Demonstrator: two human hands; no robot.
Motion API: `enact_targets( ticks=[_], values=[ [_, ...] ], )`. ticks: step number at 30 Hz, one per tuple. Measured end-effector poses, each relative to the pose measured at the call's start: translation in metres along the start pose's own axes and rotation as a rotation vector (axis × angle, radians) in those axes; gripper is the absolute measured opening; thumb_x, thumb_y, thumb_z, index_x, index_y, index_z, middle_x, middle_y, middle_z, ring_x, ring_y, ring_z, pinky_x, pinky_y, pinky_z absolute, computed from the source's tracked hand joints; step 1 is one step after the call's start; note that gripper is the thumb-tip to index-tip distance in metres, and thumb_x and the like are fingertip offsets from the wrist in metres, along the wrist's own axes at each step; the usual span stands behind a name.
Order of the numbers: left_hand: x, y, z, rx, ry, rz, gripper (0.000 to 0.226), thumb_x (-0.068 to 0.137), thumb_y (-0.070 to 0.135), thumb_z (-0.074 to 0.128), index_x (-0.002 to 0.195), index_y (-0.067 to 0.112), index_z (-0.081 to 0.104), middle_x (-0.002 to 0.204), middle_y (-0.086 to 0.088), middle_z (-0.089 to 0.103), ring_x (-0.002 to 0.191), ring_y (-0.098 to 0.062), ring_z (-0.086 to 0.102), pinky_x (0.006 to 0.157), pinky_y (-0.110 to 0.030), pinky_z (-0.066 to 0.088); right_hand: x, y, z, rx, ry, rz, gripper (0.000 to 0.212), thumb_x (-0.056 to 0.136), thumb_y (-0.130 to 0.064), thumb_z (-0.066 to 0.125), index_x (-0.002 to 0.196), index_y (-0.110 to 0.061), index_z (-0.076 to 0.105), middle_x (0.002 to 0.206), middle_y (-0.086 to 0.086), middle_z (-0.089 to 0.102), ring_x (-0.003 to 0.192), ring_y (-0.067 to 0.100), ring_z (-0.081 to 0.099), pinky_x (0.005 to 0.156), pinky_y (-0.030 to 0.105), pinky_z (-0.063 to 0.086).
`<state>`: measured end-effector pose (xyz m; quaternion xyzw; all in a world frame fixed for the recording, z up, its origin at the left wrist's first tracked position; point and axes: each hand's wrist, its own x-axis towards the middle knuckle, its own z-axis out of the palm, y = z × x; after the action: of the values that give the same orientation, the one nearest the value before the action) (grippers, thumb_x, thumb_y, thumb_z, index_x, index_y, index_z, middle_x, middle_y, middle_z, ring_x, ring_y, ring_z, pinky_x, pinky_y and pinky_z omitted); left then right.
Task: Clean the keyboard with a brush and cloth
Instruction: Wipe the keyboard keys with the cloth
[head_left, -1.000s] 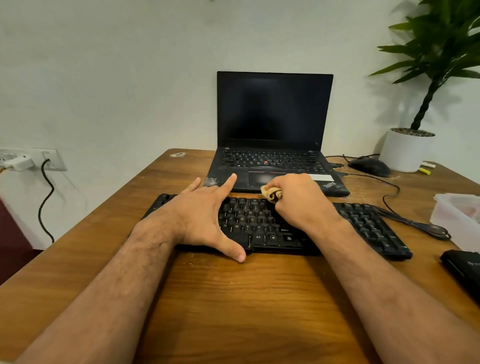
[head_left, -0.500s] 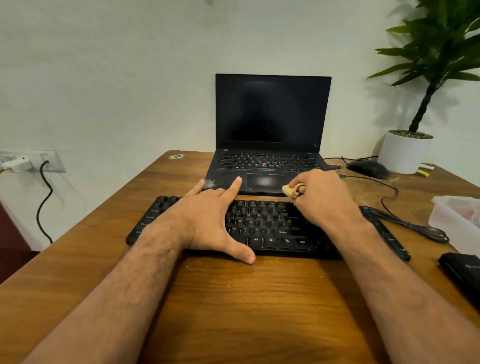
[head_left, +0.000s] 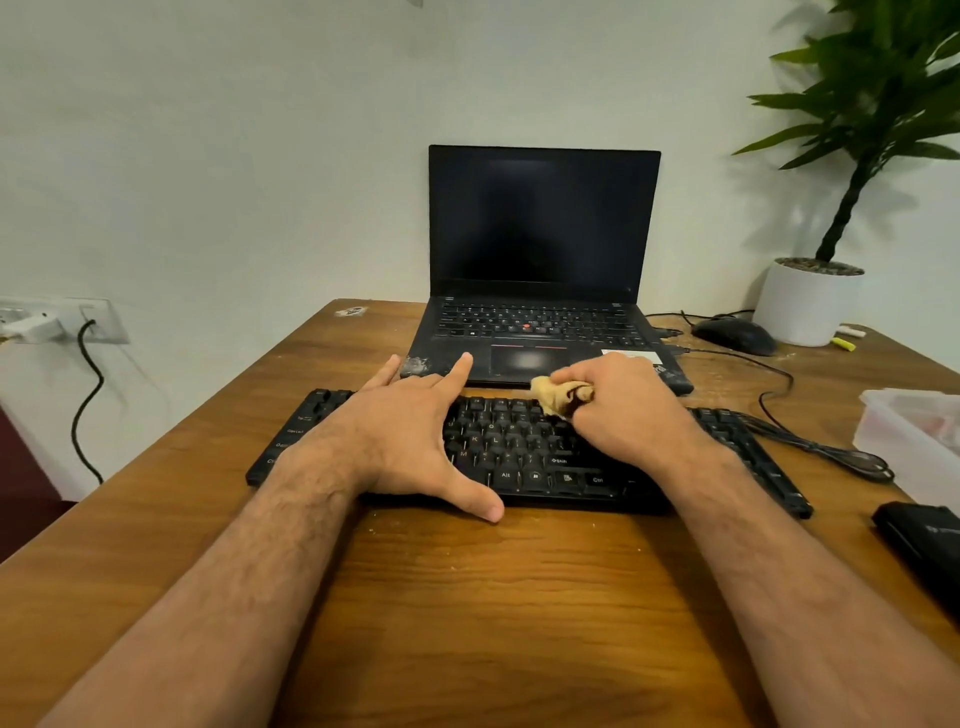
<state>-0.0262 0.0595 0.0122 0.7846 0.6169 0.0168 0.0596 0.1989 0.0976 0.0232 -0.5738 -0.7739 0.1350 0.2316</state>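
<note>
Keyboard (head_left: 524, 447), right hand (head_left: 623, 410) gripping cloth (head_left: 556, 395)

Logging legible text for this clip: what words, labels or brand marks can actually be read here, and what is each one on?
"Alt" on a bottom-row key of the black keyboard
"Ctrl" on a bottom-row key, right of it
"Shift" on a key above those
"K", "L", "M" on letter keys beside the left hand
Laptop key legends and palm-rest badge: too small to read
Sticker on the table far edge: blurred

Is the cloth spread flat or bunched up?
Bunched up: the cloth shows as a crumpled tan wad gripped in the right hand over the keyboard.
</note>
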Motion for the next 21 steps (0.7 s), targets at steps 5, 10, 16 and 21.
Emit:
enact_targets(
  ticks=[5,10,16,21],
  values=[
    [0.002,-0.002,0.001,0.006,0.002,-0.002,0.162,0.032,0.108,0.044,0.157,0.029,-0.019,0.166,0.003,0.023,0.153,-0.009,0.012,0.121,-0.040,-0.020,-0.021,-0.020,-0.003,0.138,-0.165,-0.150,0.033,0.078,-0.007,0.070,0.093,-0.035,0.082,0.094,-0.012,0.078,0.079,0.001,0.068,0.067,0.018,0.055],
    [0.001,-0.003,0.000,0.023,-0.001,0.005,0.162,0.030,0.109,0.040,0.158,0.027,-0.017,0.166,0.002,0.021,0.153,-0.009,0.012,0.122,-0.043,-0.018,-0.029,-0.025,-0.002,0.216,-0.145,-0.310,0.048,0.074,0.002,0.065,0.100,-0.035,0.082,0.104,-0.015,0.076,0.092,-0.005,0.066,0.078,0.013,0.050],
    [-0.002,-0.001,0.001,0.061,0.000,0.029,0.161,0.034,0.107,0.045,0.157,0.027,-0.021,0.167,0.002,0.020,0.153,-0.009,0.012,0.122,-0.044,-0.019,-0.027,-0.029,0.005,0.159,-0.245,-0.345,0.053,0.077,0.003,0.058,0.104,-0.037,0.080,0.107,-0.013,0.077,0.101,0.004,0.069,0.091,0.023,0.056],
    [-0.002,-0.001,0.000,0.050,-0.006,0.014,0.162,0.030,0.108,0.043,0.156,0.028,-0.021,0.167,0.003,0.020,0.153,-0.009,0.012,0.122,-0.045,-0.018,-0.036,-0.019,-0.016,0.267,-0.347,-0.312,0.047,0.070,0.013,0.057,0.069,-0.027,0.081,0.085,-0.010,0.079,0.093,-0.003,0.071,0.087,0.016,0.055]
  ],
)
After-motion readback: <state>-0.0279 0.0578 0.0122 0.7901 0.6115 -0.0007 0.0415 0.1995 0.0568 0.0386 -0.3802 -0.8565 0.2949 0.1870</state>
